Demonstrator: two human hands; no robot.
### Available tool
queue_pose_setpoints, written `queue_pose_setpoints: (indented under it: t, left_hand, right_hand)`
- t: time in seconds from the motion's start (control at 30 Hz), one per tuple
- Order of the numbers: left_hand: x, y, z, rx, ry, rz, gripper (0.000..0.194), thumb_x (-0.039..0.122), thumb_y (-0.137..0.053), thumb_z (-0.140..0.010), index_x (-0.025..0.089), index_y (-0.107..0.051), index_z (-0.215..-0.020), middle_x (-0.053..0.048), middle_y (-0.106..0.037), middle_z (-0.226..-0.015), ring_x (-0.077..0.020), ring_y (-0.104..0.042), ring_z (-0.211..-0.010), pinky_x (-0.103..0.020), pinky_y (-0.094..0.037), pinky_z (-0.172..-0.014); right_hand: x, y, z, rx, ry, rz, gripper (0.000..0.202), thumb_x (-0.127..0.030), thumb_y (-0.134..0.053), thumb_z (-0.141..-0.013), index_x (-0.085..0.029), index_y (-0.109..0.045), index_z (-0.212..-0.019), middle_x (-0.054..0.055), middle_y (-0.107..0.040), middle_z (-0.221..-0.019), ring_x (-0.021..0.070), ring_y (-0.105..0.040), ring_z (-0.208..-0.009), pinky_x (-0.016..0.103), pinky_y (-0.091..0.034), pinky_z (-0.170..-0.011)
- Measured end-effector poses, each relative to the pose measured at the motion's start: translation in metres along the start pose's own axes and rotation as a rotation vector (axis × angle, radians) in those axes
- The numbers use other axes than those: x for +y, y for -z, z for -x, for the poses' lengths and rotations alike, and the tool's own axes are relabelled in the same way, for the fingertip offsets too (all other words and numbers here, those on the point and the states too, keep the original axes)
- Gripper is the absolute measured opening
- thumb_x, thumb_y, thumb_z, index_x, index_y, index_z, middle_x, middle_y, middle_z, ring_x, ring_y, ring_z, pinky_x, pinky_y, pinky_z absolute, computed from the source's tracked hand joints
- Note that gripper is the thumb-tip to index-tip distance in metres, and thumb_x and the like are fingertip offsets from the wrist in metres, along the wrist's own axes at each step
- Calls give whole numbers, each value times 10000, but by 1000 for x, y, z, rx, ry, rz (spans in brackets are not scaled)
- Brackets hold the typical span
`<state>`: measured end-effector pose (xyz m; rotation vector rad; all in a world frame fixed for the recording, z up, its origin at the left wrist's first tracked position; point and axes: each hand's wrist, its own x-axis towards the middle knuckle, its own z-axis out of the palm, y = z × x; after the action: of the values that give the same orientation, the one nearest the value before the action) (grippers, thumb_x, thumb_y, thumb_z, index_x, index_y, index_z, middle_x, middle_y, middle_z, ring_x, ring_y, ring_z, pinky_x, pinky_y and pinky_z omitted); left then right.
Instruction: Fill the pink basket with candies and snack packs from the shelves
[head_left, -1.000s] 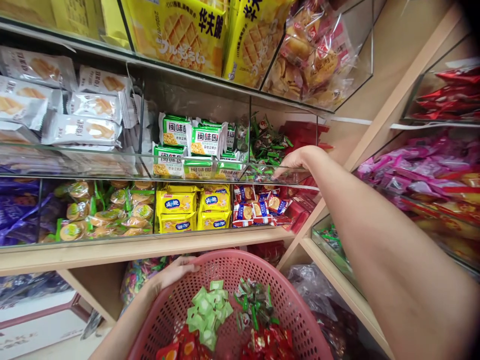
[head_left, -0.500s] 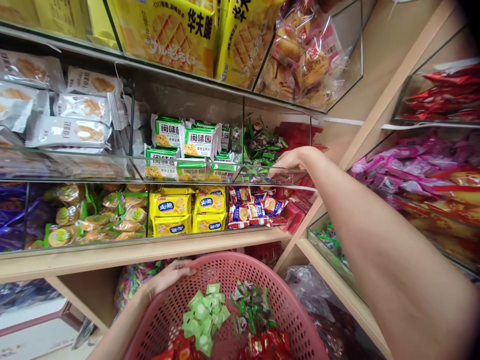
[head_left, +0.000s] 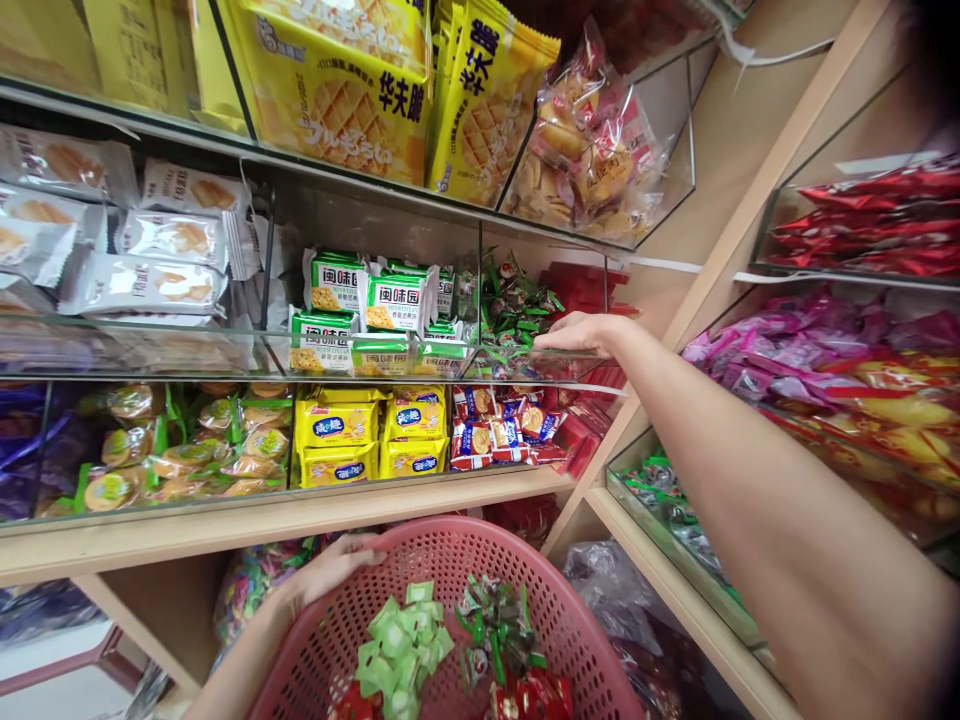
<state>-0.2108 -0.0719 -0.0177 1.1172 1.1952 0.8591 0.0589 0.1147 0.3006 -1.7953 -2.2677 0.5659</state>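
Observation:
My left hand [head_left: 330, 573] grips the left rim of a pink perforated plastic basket [head_left: 574, 600], its fingertips curled over the edge. Inside lie pale green square packets [head_left: 405, 645], dark candies in green-and-clear wrappers [head_left: 499, 625] and red-wrapped candies [head_left: 531, 692]. Up on the middle shelf, my right hand [head_left: 581, 335] reaches over the clear front panel of a compartment, beside dark green-wrapped candies [head_left: 517, 295]. Its fingers stretch to the left, palm down; their undersides are hidden, and nothing shows in them.
Green-and-white snack packs [head_left: 394, 300] sit left of the candies. Yellow biscuit packs [head_left: 411, 415] and red-and-blue packets [head_left: 510, 425] fill bins below. Clear dividers and a slanting wooden post [head_left: 739, 210] bound the compartments. Pink-wrapped sweets [head_left: 780, 340] lie to the right.
My right hand has flattened and risen slightly relative to the shelf's front panel. The view has shifted a little, so the shelves sit lower. My left hand keeps its hold on the basket.

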Motion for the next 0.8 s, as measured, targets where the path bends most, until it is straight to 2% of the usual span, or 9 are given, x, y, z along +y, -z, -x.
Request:
queue_pose_setpoints:
  t: [0.13,0.27,0.43,0.6,0.73,0.8]
  left_hand:
    - [-4,0,-3,-5,-6,17,363,386,-625,-664,159,-666,-944,-36,-707,-915,-214,-608,-874,-315,-423,-835]
    - [-5,2,-4,-18,-18,0,367,388,-613,-677,160,-664,-961,-29,-708,-887,-217,-607,-875,-316,-422,-838]
    - [-6,3,-4,7,-28,-34,366,396,-624,-662,162,-673,-940,-28,-705,-893,-220,-594,-897,-309,-412,-845]
    - [-4,1,-3,17,18,-1,390,389,-627,-654,152,-655,-963,-43,-699,-933,-221,-599,-899,-315,-424,-835]
    - [6,-3,2,16,41,-15,366,392,-626,-653,149,-660,-924,-31,-704,-883,-214,-604,-871,-311,-429,-829]
    - [10,-4,4,26,49,-44,378,405,-627,-641,148,-662,-917,-26,-706,-865,-218,-603,-871,-311,-426,-833]
  right_hand:
    - [2,1,7,97,31,-10,213,-347,-602,-650,-176,-609,-776,47,-624,-762,173,-580,-667,269,-500,-558]
    - [2,3,17,222,109,-59,227,-378,-624,-643,-196,-616,-779,34,-621,-866,156,-562,-771,224,-493,-601]
    - [7,0,19,261,167,-225,268,-412,-588,-686,-214,-595,-866,22,-597,-1001,135,-549,-852,189,-494,-615]
    - [13,1,23,359,224,-462,226,-363,-574,-723,-200,-563,-880,36,-562,-1096,148,-540,-933,216,-520,-674]
    - [17,3,63,409,367,-749,211,-363,-512,-783,-232,-539,-946,19,-536,-1159,161,-517,-1029,257,-508,-773]
    - [25,-11,92,365,397,-752,244,-374,-470,-805,-257,-529,-1011,25,-534,-1172,180,-514,-1057,286,-502,-796]
